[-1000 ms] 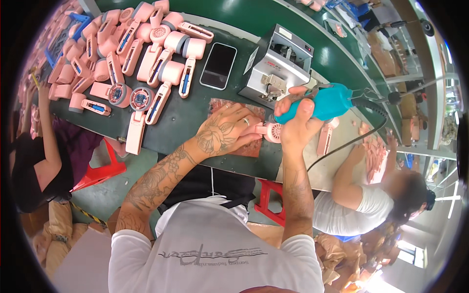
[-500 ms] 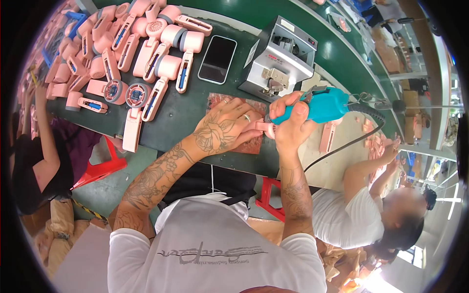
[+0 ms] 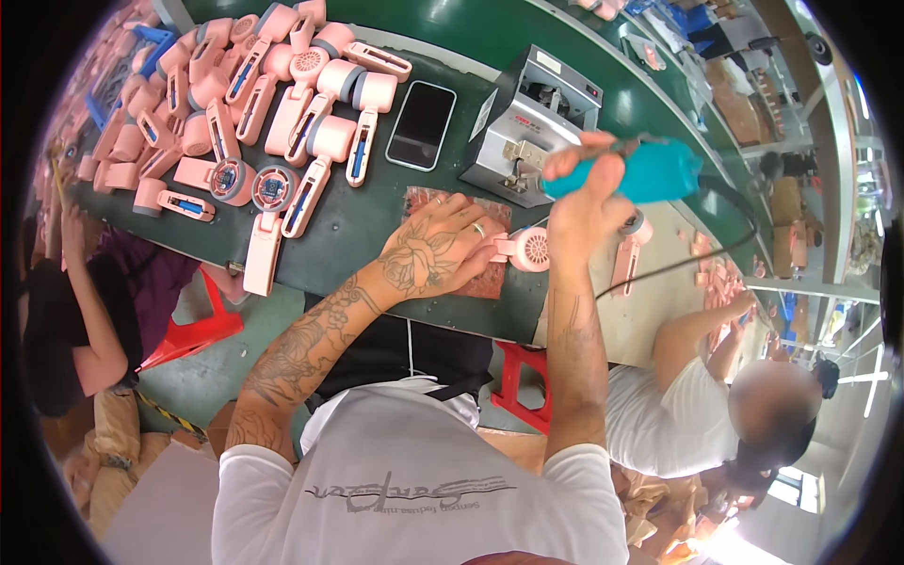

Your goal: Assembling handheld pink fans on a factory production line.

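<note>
A dark green desk (image 3: 325, 254) fills the middle of a workshop room. On its near side, the left hand (image 3: 443, 245) lies over a small pink fan (image 3: 534, 250), the fingers closed about its handle, while the round grille head sticks out to the right, facing up. Below that hand is a reddish mat (image 3: 482, 286). The right hand (image 3: 586, 202) is wrapped around a teal power tool (image 3: 654, 173), raised above and to the right of the fan; it is blurred, and whether its tip touches the fan I cannot tell. A dark cable (image 3: 683, 271) curves from the tool's rear.

Just beyond the hands sits a grey metal machine (image 3: 537, 118), with a dark-screened phone (image 3: 421, 125) to its left. Farther left, a heap of pink fans (image 3: 250, 80) spreads across the desk, several handles open on blue cells. To the right, another pink fan (image 3: 626, 259) lies on a pale board (image 3: 586, 325). One co-worker (image 3: 697, 428) sits at the right, another (image 3: 85, 320) at the far left beside a red stool (image 3: 202, 325).
</note>
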Demonstrator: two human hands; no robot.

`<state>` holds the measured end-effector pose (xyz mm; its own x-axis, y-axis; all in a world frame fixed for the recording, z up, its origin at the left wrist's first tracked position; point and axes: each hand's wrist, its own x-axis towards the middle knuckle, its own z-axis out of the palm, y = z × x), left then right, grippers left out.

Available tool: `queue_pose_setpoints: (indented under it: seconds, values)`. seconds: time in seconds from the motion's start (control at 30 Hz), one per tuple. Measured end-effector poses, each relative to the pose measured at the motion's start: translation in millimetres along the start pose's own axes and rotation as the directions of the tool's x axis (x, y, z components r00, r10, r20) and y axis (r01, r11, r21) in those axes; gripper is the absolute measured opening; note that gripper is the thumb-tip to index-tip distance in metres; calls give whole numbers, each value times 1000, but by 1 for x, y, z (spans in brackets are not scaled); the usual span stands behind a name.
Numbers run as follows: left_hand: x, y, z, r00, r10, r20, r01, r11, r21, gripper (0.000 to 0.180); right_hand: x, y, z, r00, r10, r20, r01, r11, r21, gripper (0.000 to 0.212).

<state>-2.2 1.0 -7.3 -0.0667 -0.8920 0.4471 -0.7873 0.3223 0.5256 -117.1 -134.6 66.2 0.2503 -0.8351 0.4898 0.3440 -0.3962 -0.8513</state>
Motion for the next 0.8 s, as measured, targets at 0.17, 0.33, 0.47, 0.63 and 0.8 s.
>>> queue_pose_setpoints:
  seconds: [0.17, 0.33, 0.47, 0.63, 0.8]
  values:
    - [0, 0, -2, 1000, -25, -20, 24, 999, -44, 28, 12, 24, 11, 998, -62, 27, 64, 994, -90, 33]
    - [-2, -3, 3, 996, 32, -79, -32, 999, -7, 28, 6, 13, 7, 997, 74, -9, -75, 987, -140, 38]
    - [0, 0, -3, 998, 4, -69, -9, 998, -62, 28, -25, -16, -2, 990, 143, 6, -142, 989, -32, 42]
    - [1, -1, 4, 999, 2, -41, -3, 999, -47, 27, -56, -34, -24, 984, 149, 94, -154, 987, 49, 60]
    - [1, 3, -4, 999, -19, -33, 17, 999, -49, 26, -64, -28, -26, 978, 196, 70, -198, 980, 25, 58]
